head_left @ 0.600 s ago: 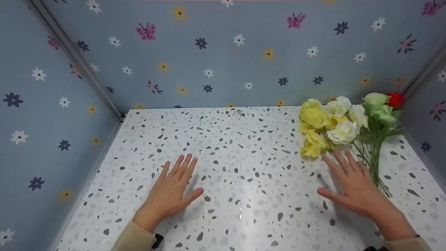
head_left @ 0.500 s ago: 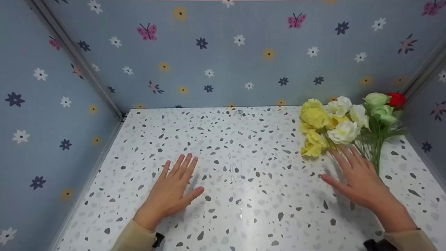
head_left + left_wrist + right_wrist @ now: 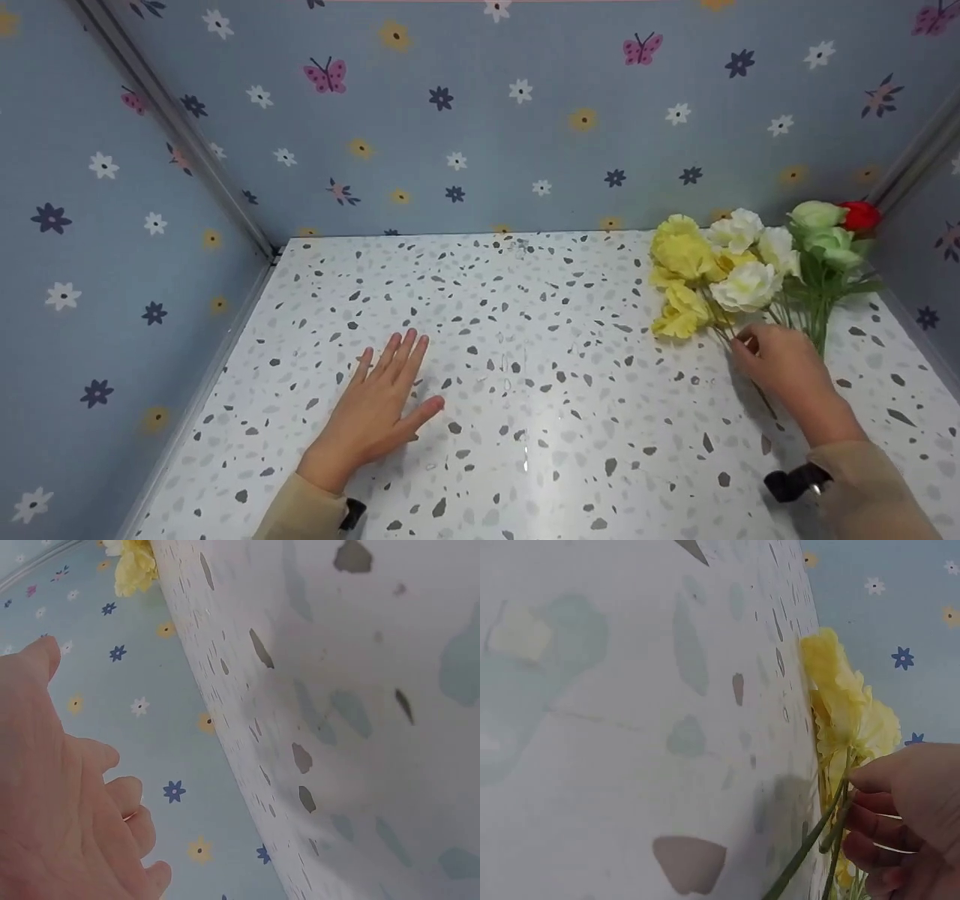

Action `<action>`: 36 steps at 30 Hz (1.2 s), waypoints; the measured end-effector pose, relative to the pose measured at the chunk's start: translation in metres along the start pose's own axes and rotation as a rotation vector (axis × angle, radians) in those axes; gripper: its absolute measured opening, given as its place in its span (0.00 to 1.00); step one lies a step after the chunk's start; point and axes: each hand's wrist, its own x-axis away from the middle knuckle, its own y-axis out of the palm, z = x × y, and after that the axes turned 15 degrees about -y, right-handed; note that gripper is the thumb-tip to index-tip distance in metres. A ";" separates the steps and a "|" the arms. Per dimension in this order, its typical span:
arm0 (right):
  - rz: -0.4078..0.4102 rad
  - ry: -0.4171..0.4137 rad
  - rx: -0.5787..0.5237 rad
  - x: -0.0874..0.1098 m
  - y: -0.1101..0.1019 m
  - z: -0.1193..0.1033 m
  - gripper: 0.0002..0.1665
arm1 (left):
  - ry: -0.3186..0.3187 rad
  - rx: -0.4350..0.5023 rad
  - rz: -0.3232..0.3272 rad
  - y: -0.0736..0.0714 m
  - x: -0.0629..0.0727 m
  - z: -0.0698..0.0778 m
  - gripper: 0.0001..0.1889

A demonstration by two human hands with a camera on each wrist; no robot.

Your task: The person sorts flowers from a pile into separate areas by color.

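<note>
Yellow flowers (image 3: 682, 251) with their stems (image 3: 799, 859) pinched by a right hand (image 3: 787, 367), toward the table's far right corner.

Taking hold seems to be the step in hand; the next move calls for keeping the stems together and drawing them free without dragging the neighbouring blooms. The yellow heads are broad and ruffled, lying on their side on thin green stalks, one pointing toward the near edge. Right thumb and fingers curl round the stalks below the heads. White flowers (image 3: 746, 286) press against them, then pale green flowers (image 3: 829, 244) and a red flower (image 3: 860, 216) nearest the corner. Across the table (image 3: 465, 450), nearer the left edge, the left hand (image 3: 375, 412) holds nothing, fingers straight, thumb spread.
</note>
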 end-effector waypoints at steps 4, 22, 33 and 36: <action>0.016 0.007 -0.055 0.000 0.002 -0.001 0.13 | -0.010 0.003 0.015 0.001 -0.003 0.000 0.49; 0.205 0.232 -0.593 -0.024 -0.002 -0.090 0.24 | -0.041 0.464 0.068 -0.004 -0.035 0.069 0.44; 0.327 0.148 -0.885 -0.054 0.035 -0.153 0.18 | 0.016 0.827 0.068 0.014 -0.063 0.137 0.33; 0.337 0.108 -0.937 -0.059 0.045 -0.164 0.17 | 0.020 0.902 0.060 0.022 -0.063 0.152 0.28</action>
